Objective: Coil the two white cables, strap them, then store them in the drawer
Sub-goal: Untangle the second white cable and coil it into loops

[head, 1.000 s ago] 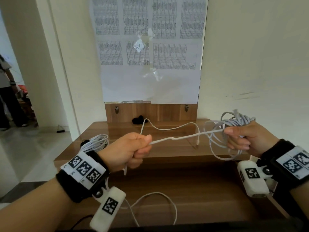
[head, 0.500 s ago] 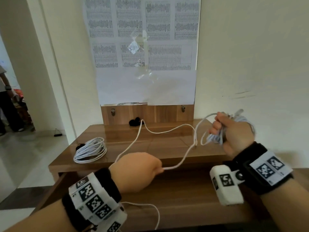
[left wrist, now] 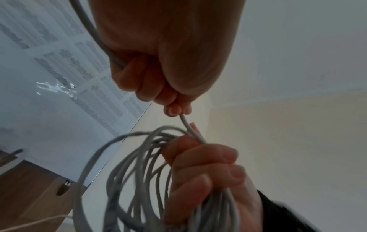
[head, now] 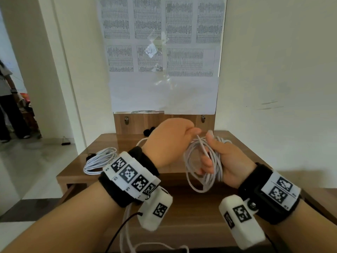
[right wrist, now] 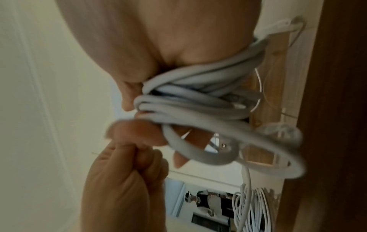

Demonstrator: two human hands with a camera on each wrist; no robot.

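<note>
My right hand [head: 217,157] grips a bundle of white cable loops [head: 198,170] above the wooden table [head: 242,145], fingers curled round several turns [right wrist: 190,100]. My left hand [head: 173,137] pinches the free strand of that same cable [left wrist: 188,125] just above the bundle, close against the right hand. The strand runs back through the left fist [left wrist: 95,36] and down out of sight. A second white cable [head: 100,159] lies coiled on the table's left part. No drawer is in view.
A black strap-like object [head: 148,131] lies at the table's back edge under a paper-covered wall panel [head: 164,57]. A person [head: 7,106] stands in the doorway at far left. A slack white cable loop [head: 160,245] hangs at the lower edge.
My left hand rose from low over the table up to the right hand, bringing the strand onto the bundle. The right hand turned palm toward me and the slack over the table is gone.
</note>
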